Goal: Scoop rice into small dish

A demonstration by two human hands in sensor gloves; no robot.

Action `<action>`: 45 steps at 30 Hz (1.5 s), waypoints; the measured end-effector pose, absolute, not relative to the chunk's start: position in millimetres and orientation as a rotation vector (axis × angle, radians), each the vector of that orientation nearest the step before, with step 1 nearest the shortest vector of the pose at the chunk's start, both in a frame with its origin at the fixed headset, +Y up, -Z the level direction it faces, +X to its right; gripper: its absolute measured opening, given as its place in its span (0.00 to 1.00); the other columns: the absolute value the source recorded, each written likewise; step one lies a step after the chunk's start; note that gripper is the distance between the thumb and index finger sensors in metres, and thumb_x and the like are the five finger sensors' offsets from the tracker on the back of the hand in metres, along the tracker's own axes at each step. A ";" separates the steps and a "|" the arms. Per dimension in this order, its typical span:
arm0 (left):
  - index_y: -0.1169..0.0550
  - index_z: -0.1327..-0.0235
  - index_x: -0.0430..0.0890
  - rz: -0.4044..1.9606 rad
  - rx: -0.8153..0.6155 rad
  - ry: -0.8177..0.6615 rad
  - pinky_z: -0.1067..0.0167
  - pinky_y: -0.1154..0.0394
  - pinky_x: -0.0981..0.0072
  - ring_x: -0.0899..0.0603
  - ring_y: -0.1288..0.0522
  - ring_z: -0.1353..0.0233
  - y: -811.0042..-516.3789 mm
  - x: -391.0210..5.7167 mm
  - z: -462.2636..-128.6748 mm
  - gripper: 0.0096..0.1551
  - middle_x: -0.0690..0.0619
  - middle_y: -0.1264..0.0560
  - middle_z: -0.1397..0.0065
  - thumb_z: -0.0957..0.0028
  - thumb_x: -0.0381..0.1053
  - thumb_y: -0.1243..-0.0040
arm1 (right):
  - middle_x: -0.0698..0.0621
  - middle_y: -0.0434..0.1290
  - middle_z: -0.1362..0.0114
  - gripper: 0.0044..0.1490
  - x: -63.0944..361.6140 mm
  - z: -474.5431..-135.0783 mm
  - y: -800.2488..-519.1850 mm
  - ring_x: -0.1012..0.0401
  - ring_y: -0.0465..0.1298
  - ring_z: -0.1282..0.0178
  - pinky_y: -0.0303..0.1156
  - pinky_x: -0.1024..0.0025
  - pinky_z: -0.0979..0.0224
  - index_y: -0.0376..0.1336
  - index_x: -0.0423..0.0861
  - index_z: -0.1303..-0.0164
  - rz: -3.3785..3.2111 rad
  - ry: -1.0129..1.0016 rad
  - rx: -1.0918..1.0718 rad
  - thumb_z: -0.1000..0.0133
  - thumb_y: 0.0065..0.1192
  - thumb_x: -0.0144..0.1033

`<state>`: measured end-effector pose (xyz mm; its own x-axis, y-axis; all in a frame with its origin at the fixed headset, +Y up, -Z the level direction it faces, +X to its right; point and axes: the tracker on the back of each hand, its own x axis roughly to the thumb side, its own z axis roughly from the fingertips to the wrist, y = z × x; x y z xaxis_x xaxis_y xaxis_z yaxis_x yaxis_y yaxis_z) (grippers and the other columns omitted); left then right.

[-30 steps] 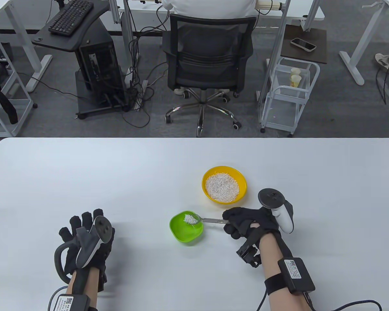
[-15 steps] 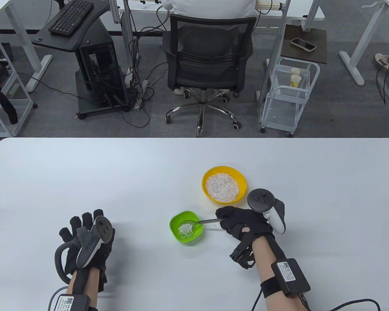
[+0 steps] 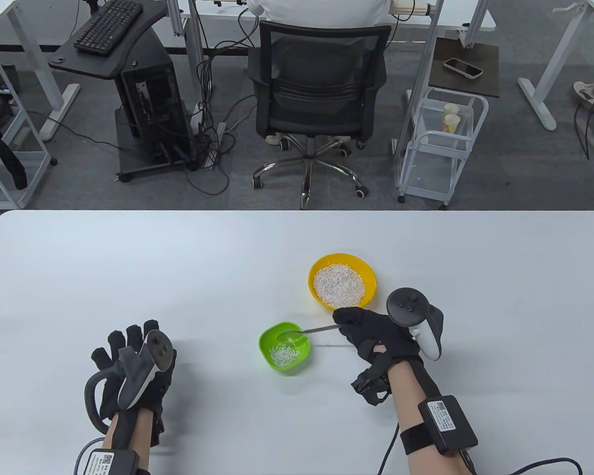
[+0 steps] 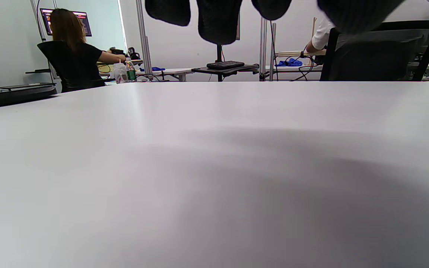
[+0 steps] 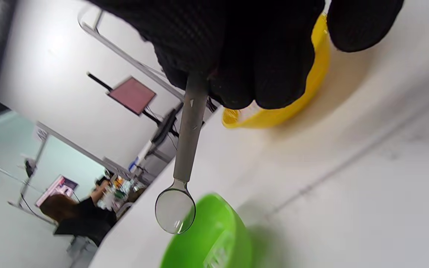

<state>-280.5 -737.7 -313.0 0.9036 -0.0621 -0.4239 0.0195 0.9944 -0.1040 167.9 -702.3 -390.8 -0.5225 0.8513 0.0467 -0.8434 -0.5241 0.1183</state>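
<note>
A slim metal spoon, gripped by the gloved right hand, is held emptied over the small green plastic dish (rice inside); a refill from the yellow bowl is judged next, left hand spread flat.

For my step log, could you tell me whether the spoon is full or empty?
Empty: the spoon bowl is bare, and rice lies in the green dish.

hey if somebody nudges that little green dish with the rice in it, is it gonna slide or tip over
The green dish looks like thin plastic holding only a scatter of rice, so it is probably light and would slide easily on the smooth white table. Its low, wide shape suggests tipping is unlikely. The spoon held by the right hand could shift it.
</note>
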 end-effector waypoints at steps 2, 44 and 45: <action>0.46 0.20 0.65 -0.052 -0.104 0.442 0.18 0.52 0.35 0.41 0.47 0.11 -739.3 -280.0 -314.3 0.42 0.58 0.40 0.10 0.49 0.70 0.50 | 0.40 0.79 0.35 0.26 177.2 -386.8 -696.7 0.41 0.78 0.41 0.61 0.28 0.30 0.68 0.44 0.29 1.982 -0.115 0.031 0.40 0.60 0.24; 0.46 0.20 0.65 -0.042 -0.112 0.420 0.18 0.52 0.35 0.41 0.47 0.11 -744.5 -277.9 -316.9 0.42 0.58 0.41 0.10 0.49 0.70 0.50 | 0.31 0.81 0.43 0.28 208.5 -393.1 -759.0 0.44 0.82 0.55 0.66 0.30 0.35 0.65 0.32 0.30 1.896 -0.125 -0.510 0.41 0.56 0.21; 0.46 0.20 0.66 -0.046 -0.113 0.422 0.18 0.52 0.35 0.41 0.47 0.11 -744.7 -277.9 -317.0 0.42 0.58 0.41 0.10 0.49 0.70 0.50 | 0.31 0.81 0.43 0.28 210.4 -393.4 -759.1 0.44 0.82 0.55 0.66 0.30 0.35 0.65 0.31 0.30 1.885 -0.129 -0.519 0.41 0.56 0.21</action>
<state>-277.9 -744.7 -317.0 0.9115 -0.0675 -0.4058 0.0207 0.9927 -0.1186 210.4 -759.1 -393.4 -0.2818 0.9143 -0.2909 -0.8664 -0.3728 -0.3324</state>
